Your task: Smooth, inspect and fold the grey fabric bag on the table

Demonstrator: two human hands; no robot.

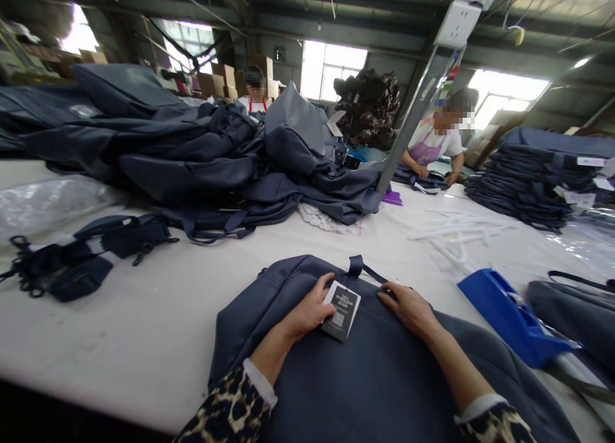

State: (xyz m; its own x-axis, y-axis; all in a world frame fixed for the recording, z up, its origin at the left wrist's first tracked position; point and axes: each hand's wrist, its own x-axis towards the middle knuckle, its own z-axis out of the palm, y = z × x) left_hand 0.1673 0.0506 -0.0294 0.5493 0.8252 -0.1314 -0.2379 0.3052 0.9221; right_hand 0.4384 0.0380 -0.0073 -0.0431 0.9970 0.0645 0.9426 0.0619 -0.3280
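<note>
1. Navy bag point(365, 372): lies flat on the near edge of the desk point(144, 340), right in front of me, its webbing loop handle point(358, 267) at the far end.
2. Hang tag point(341, 310): dark card with small white print, lying on the bag's upper panel between my hands.
3. My left hand point(312, 308): fingers curled loosely, thumb and fingertips pinching the tag's left edge.
4. My right hand point(408, 305): flat and relaxed on the fabric just right of the tag, gripping nothing.
5. Handling, as I judge it: the bag looks soft, light and limp, so it would sag if lifted by one corner; the handle loop or both side seams look like the best holds. The tag is thin card and would crease easily.
6. Hard to make out: the tag's print is too small to read; the cord fixing it is not visible; the bag's near end is cut off by the frame edge.
7. Nearby: blue tape dispenser point(509, 318) to the right, strap bundle point(86, 254) to the left, heap of navy bags point(192, 155) far.
</note>
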